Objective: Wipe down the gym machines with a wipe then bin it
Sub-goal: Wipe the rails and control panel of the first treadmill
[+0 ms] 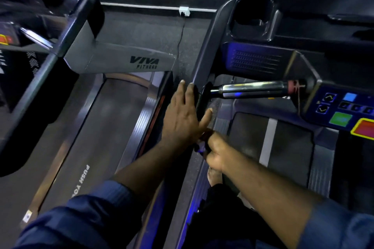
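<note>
I stand between two treadmills. My left hand (pixel 185 115) lies flat with straight fingers against the black side handrail (pixel 204 54) of the right treadmill, its thumb spread toward the rail's lower end. Just below it, my right hand (pixel 216 152) is curled into a fist around a small dark crumpled thing (pixel 199 146), apparently the wipe, pressed at the rail's near end. Most of the wipe is hidden inside the fist.
A chrome grip bar (pixel 251 89) runs from the rail to the console (pixel 344 111) with lit buttons. A cup holder (pixel 253 18) sits above. The left treadmill's belt (pixel 97 127) and grey upright (pixel 121 60) lie to the left. A wall socket (pixel 184 11) and cable are behind.
</note>
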Demonstrator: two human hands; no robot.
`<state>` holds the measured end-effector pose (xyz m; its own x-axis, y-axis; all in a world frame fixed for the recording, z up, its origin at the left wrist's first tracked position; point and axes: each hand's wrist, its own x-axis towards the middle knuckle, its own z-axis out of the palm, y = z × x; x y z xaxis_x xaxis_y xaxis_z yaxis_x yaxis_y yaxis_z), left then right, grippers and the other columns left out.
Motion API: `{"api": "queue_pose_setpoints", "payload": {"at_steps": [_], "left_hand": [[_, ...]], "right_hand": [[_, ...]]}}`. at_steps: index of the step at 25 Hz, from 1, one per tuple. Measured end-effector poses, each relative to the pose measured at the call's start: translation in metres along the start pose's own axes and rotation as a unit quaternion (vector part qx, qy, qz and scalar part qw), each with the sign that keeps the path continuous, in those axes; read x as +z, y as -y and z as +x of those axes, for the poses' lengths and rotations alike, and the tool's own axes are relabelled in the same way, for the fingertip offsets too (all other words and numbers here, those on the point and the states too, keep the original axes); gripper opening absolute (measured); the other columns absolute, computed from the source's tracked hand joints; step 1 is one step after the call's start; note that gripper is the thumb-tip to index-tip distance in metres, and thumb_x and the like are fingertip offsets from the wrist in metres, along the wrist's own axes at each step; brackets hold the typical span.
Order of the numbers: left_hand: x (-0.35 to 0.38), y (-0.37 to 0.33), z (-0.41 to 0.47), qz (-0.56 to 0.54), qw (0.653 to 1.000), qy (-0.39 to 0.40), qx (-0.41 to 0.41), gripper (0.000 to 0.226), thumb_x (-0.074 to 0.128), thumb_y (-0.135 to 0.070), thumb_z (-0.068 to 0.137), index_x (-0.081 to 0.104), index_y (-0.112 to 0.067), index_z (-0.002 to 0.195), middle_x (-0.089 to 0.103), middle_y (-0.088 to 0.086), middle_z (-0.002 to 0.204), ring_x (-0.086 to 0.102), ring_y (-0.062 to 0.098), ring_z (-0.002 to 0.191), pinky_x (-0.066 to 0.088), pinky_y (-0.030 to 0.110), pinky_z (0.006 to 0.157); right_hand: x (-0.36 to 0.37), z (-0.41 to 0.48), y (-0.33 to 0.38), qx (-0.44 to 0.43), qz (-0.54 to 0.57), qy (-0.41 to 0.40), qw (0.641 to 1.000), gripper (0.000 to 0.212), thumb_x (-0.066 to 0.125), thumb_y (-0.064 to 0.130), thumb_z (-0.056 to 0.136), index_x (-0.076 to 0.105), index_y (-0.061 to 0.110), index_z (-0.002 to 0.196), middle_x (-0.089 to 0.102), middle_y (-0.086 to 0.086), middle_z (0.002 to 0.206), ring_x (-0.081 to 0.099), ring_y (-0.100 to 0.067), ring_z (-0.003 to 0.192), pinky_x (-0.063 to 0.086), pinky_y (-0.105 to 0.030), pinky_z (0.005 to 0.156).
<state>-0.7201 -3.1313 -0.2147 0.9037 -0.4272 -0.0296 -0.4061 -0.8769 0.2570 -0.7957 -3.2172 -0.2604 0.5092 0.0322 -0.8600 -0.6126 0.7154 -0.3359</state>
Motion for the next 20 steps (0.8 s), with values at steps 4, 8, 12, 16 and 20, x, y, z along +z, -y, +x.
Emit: {"api": "queue_pose_setpoints", "payload": {"at_steps": [4, 8, 12, 16, 20], "left_hand": [[0.005, -0.031, 0.009, 0.047, 0.984, 0.027, 0.171, 0.085, 0.046, -0.064, 0.1, 0.028, -0.01, 0.163, 0.019, 0.014, 0.173, 0.017, 0.031, 0.16, 0.014, 0.049, 0.13], [0.009, -0.107, 0.036, -0.027, 0.961, 0.044, 0.271, 0.082, 0.052, -0.061, 0.099, 0.037, -0.005, 0.158, 0.044, 0.019, 0.159, 0.04, 0.035, 0.146, 0.029, 0.045, 0.123], [-0.001, -0.169, 0.075, -0.05, 0.946, 0.088, 0.307, 0.075, 0.069, -0.051, 0.09, 0.037, -0.019, 0.15, 0.059, 0.012, 0.139, 0.058, 0.036, 0.127, 0.05, 0.047, 0.1], [0.0, -0.199, 0.109, 0.032, 0.925, 0.203, 0.321, 0.11, 0.076, -0.069, 0.075, 0.007, -0.031, 0.152, 0.071, 0.009, 0.123, 0.068, 0.035, 0.112, 0.057, 0.051, 0.092], [0.011, -0.2, 0.129, -0.029, 0.903, 0.276, 0.329, 0.128, 0.072, -0.084, 0.062, -0.001, -0.041, 0.158, 0.075, 0.011, 0.119, 0.073, 0.031, 0.106, 0.057, 0.049, 0.099]], "right_hand": [[-0.042, -0.033, 0.032, -0.067, -0.059, 0.025, 0.996, 0.036, 0.04, -0.017, 0.095, 0.069, 0.005, 0.088, 0.069, -0.018, 0.091, 0.066, -0.026, 0.076, 0.052, -0.038, 0.069], [-0.112, -0.093, 0.065, -0.242, -0.167, -0.015, 0.956, 0.022, 0.053, -0.009, 0.096, 0.066, 0.008, 0.102, 0.072, -0.011, 0.091, 0.064, -0.023, 0.084, 0.046, -0.035, 0.074], [-0.16, -0.141, 0.096, -0.463, -0.267, -0.193, 0.823, 0.022, 0.063, 0.004, 0.098, 0.076, 0.02, 0.107, 0.077, 0.009, 0.095, 0.068, 0.0, 0.083, 0.05, -0.024, 0.075], [-0.173, -0.16, 0.13, -0.618, -0.278, -0.337, 0.654, 0.033, 0.062, 0.0, 0.099, 0.072, 0.012, 0.128, 0.068, 0.007, 0.131, 0.062, 0.003, 0.121, 0.047, -0.013, 0.104], [-0.178, -0.136, 0.15, -0.656, -0.352, -0.381, 0.549, 0.044, 0.063, -0.004, 0.096, 0.065, 0.01, 0.138, 0.068, -0.006, 0.137, 0.066, -0.017, 0.124, 0.051, -0.026, 0.106]]}}
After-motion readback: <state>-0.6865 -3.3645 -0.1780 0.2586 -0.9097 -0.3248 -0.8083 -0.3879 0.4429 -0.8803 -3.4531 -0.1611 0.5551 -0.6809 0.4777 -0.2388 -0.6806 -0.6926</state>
